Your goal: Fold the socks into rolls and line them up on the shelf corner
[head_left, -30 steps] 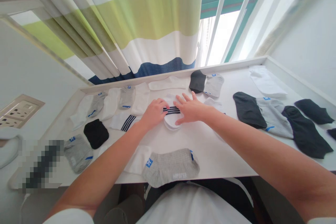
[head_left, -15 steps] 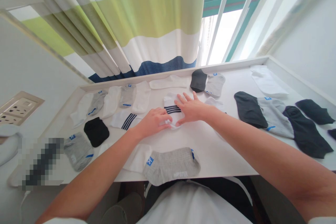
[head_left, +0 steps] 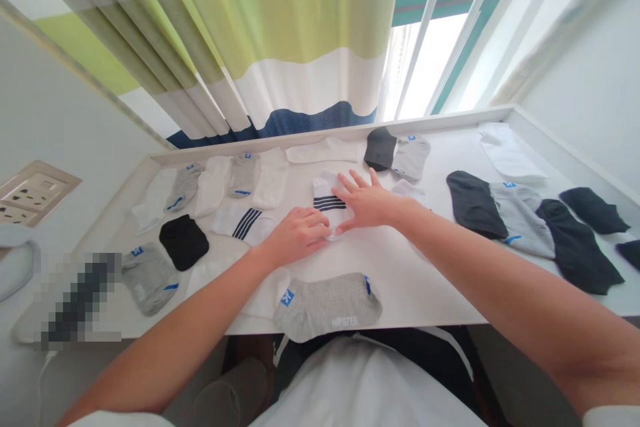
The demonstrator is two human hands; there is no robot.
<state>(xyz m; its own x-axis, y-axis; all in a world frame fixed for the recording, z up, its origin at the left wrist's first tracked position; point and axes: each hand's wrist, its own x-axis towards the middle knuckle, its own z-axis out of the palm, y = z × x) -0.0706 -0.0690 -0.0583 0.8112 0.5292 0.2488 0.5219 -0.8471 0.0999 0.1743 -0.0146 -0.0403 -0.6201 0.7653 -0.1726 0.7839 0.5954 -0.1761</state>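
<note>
A white sock with black stripes (head_left: 327,187) lies on the white desk in front of me. My right hand (head_left: 367,201) rests over its right side, open, with the fingers spread. At the near end of that sock is my left hand (head_left: 303,233), its fingers bent and close together on the sock's edge; the fingertips are partly hidden. A second striped sock (head_left: 245,223) lies left of my left hand. Behind my right wrist a white sock (head_left: 407,188) is partly covered. A grey sock (head_left: 327,307) with blue tags lies along the front edge, overhanging slightly.
White and grey socks line the back left, near a folded black sock (head_left: 184,242). Black socks (head_left: 475,203) and a grey sock (head_left: 523,217) lie at right. A raised rim (head_left: 340,135) bounds the desk's back. A blurred dark object (head_left: 83,297) with a cable sits at left.
My left fingers have come down flatter at the sock's near end, and the thumb has drawn in. My right hand stays spread on the sock. The view has shifted slightly.
</note>
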